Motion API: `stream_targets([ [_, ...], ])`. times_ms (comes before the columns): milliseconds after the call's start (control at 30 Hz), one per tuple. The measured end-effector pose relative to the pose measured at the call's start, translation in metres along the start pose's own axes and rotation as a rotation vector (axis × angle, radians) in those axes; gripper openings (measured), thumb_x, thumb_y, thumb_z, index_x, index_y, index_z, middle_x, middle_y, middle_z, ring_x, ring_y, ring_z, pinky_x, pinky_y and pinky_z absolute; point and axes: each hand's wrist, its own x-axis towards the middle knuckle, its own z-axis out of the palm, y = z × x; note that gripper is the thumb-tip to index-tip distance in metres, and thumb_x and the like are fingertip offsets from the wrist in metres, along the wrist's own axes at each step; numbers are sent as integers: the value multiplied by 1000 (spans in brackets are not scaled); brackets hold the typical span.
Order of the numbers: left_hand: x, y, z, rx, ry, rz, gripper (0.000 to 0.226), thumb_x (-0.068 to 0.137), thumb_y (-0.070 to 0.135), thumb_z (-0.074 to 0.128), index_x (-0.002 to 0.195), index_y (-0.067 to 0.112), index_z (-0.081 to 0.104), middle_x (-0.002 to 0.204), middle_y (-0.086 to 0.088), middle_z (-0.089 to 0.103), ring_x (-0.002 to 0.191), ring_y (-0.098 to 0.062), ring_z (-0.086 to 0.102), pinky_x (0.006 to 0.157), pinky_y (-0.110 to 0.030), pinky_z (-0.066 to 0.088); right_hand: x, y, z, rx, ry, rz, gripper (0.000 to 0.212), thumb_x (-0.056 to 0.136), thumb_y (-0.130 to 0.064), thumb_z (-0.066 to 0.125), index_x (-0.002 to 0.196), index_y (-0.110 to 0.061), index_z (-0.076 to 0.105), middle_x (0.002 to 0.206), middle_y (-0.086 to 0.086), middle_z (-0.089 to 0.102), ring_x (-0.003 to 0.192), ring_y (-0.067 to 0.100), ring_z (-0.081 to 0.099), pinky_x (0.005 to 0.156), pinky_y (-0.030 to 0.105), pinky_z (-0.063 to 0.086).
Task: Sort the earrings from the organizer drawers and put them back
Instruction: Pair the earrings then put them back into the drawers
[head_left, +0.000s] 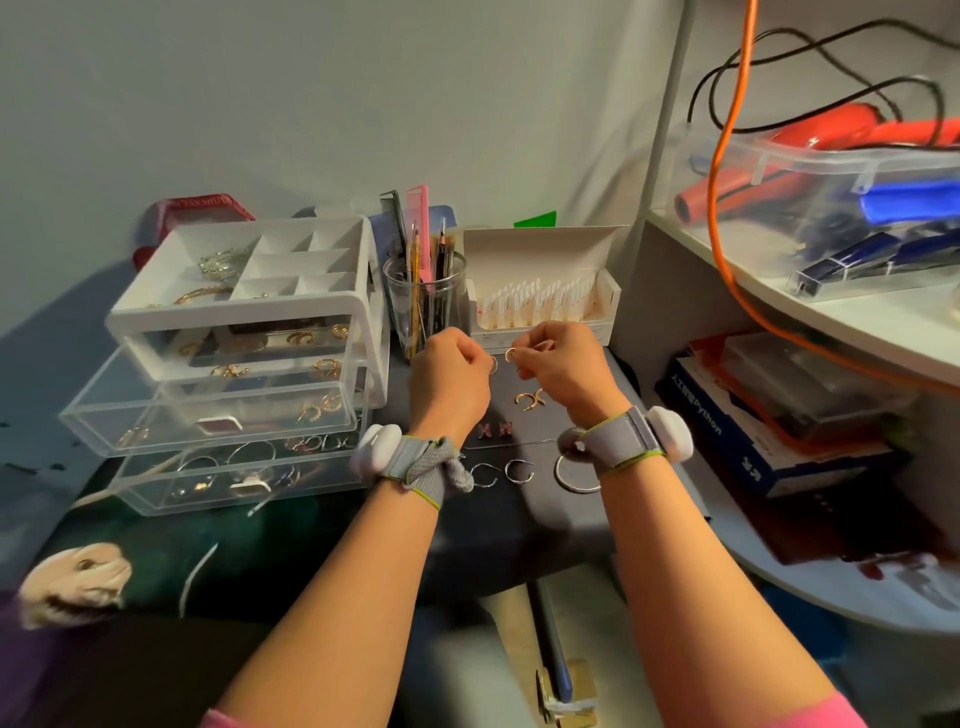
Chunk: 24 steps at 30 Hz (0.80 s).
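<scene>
A white and clear organizer (244, 312) stands at the left with its two lower drawers (208, 415) pulled out and earrings inside. My left hand (449, 382) pinches a small gold hoop earring (493, 365). My right hand (563, 366) pinches a second gold hoop (510, 355) right beside it. Below the hands, on the dark surface, lie a pair of gold curved earrings (530, 400), two small red earrings (494, 429), silver hoops (518, 471) and a large silver hoop (574, 475).
A clear cup of pencils and combs (423, 301) and an open white box of small packets (540, 296) stand just behind my hands. A shelf at the right holds books (769, 431), a clear bin (841, 176) and an orange cable (727, 208).
</scene>
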Motion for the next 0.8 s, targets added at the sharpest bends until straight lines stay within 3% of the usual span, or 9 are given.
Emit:
stream_targets([
  [133,-10,10,-12,-25,34,30,18,85,15,63,69,22,59,81,-5,69,78,-29,69,75,-45,58,-15,-14,-6,97,14,-35,21,85,-2,61,69,-15,61,62,4,61,58,13,56,50,19,38],
  [267,-18,17,-25,-49,63,56,22,84,13,64,66,23,58,76,-2,67,76,-29,69,73,-44,58,-31,-27,-9,201,7,-68,21,85,3,61,70,-12,59,65,6,59,53,10,54,44,10,39],
  [400,-23,19,-39,-93,69,59,23,81,13,66,62,24,57,70,-1,65,76,-33,68,74,-48,58,-42,-41,-8,260,-3,-89,16,85,4,61,74,-8,61,64,6,59,45,2,55,42,11,39],
  [533,-28,21,-59,-91,100,73,22,82,17,66,62,24,59,77,-3,70,79,-31,69,76,-47,58,-52,-55,-2,299,-16,-110,9,85,6,60,81,-1,62,60,7,58,40,0,54,42,12,39],
  [800,-36,20,-102,-70,157,107,17,85,17,67,70,23,63,78,0,70,79,-25,69,77,-42,59,-63,-77,23,285,-68,-166,19,84,5,64,70,-9,60,58,5,58,40,-2,54,40,11,37],
])
